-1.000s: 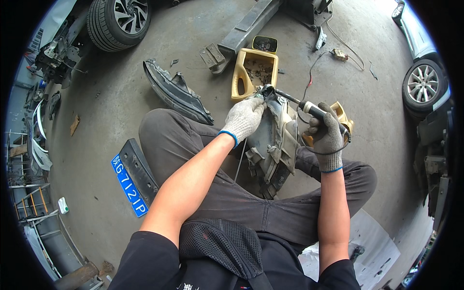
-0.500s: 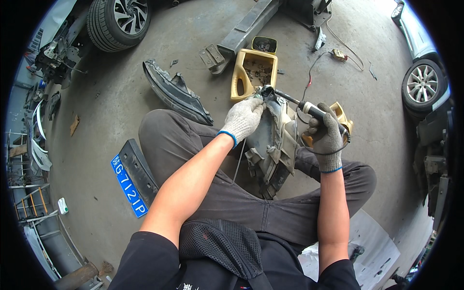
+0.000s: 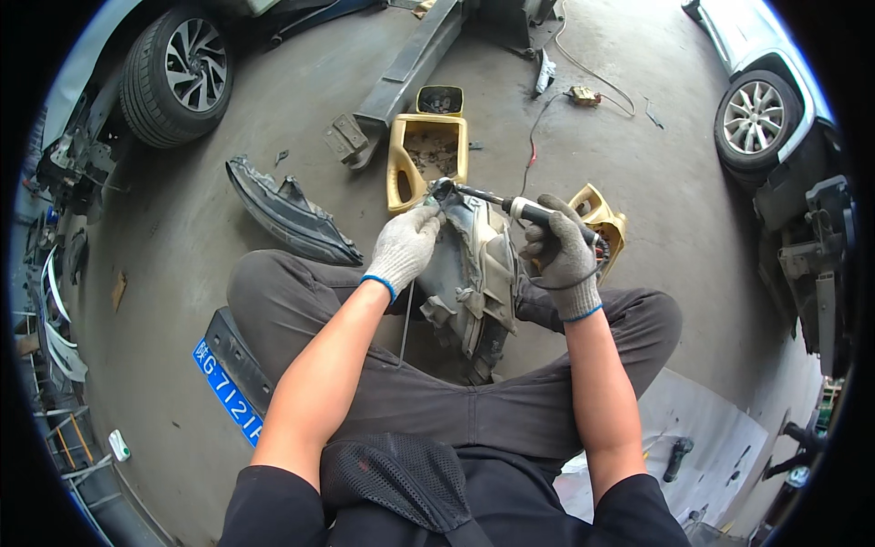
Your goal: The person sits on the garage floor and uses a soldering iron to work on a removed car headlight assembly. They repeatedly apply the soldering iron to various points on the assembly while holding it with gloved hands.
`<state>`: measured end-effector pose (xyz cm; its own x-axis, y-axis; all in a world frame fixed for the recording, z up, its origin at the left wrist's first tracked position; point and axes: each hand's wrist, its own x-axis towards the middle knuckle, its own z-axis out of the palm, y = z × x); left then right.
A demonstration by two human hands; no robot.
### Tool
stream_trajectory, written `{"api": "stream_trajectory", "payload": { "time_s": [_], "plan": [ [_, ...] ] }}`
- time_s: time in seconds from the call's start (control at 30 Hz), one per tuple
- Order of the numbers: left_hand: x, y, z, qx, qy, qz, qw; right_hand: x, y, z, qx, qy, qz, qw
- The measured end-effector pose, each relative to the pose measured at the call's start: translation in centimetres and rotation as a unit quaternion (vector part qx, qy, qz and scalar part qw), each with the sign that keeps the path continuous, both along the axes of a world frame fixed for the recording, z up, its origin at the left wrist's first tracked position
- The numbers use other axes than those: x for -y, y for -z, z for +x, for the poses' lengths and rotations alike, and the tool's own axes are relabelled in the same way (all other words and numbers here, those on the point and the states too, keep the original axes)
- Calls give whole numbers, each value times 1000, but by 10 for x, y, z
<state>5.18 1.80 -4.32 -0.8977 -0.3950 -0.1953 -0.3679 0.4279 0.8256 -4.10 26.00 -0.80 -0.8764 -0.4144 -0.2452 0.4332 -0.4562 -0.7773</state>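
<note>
A worn grey-and-black car headlight housing (image 3: 478,264) stands tilted between my legs. My right hand (image 3: 567,251), in a knitted glove, is closed round the black-and-white handle of a soldering iron (image 3: 529,211) with a cord. Its long metal shaft points left, and the tip meets the dark bracket (image 3: 444,190) at the top of the housing. My gloved left hand (image 3: 406,244) pinches beside that tip at the housing's upper end. Below its palm hangs a thin grey rod (image 3: 406,324), which seems to run through the fingers; the fingertips are partly hidden.
Beyond the housing stand a cut-open yellow jug (image 3: 396,173) of small parts and a small yellow bin (image 3: 439,100). A black lamp part (image 3: 287,214) and a blue number plate (image 3: 226,392) lie left. Another yellow container (image 3: 609,228) stands right, near a parked car's wheel (image 3: 755,118).
The whole view has shifted, so the scene sits further left in the picture. Both hands keep their grips, and the iron's tip stays at the top of the housing.
</note>
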Motion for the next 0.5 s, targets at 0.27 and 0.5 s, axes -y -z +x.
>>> {"api": "stream_trajectory", "payload": {
  "time_s": [0.27,0.5],
  "plan": [
    [-1,-1,0,-13,1,26,1000,-1,3,-1,17,2,-30,999],
    [1,5,-1,-10,-2,39,999,1,1,2,16,6,-25,1000]
  ]
}}
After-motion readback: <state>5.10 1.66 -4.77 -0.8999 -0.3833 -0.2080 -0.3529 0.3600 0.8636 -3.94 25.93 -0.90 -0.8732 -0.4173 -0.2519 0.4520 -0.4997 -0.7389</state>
